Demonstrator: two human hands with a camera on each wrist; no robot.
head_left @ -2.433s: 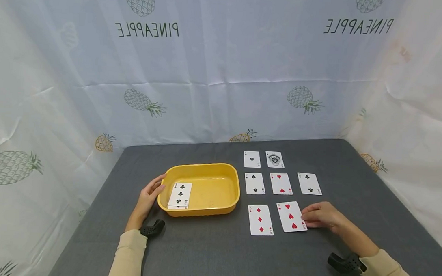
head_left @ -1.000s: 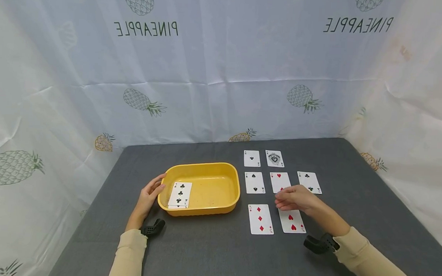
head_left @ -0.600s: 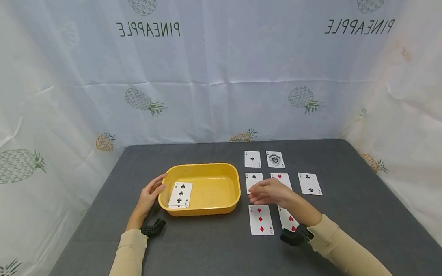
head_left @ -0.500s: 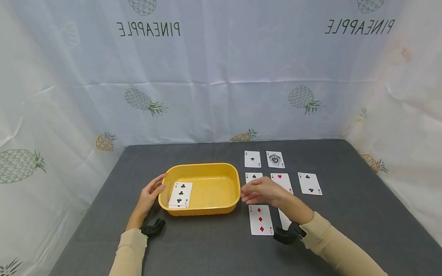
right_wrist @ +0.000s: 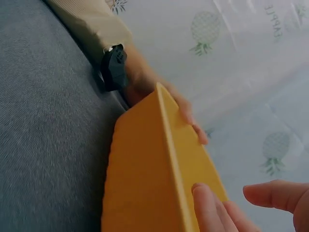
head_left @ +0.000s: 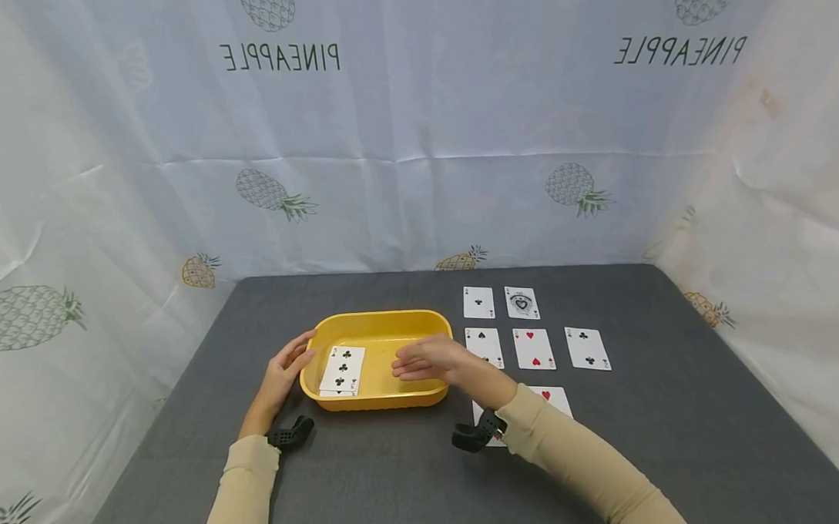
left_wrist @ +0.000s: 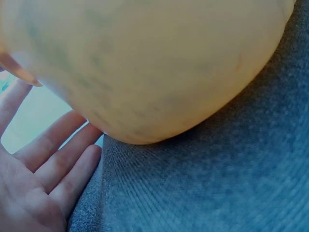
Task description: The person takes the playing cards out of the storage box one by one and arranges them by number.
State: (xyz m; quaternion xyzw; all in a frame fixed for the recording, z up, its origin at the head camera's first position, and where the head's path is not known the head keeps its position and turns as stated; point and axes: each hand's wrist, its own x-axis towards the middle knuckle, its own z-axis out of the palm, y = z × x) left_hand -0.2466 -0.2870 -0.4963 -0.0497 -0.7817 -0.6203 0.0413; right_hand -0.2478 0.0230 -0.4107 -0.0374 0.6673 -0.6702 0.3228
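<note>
My left hand (head_left: 284,374) rests at the left end of a yellow plastic tray (head_left: 380,405), its fingers mostly straight along the outer wall and tips at the rim. In the left wrist view, fingers (left_wrist: 67,154) lie against the tray's side. A three of clubs (head_left: 342,369) lies inside, overlapping another card beneath. Over the tray's right part hovers my right hand (head_left: 433,359), thumb and fingers apart with nothing between them. Under the right forearm, a three of hearts (head_left: 556,398) and a three of diamonds (head_left: 479,412) are partly covered.
Right of the tray lie the two of spades (head_left: 484,343), two of hearts (head_left: 534,348) and two of clubs (head_left: 587,349). Behind them are an ace of clubs (head_left: 478,303) and another ace (head_left: 522,303). Pineapple-print curtains (head_left: 421,208) hang around the dark grey table (head_left: 384,477).
My right hand has left the three of hearts and swept leftward across the cards to above the tray. The three of hearts stays on the table. My left hand has stayed in place.
</note>
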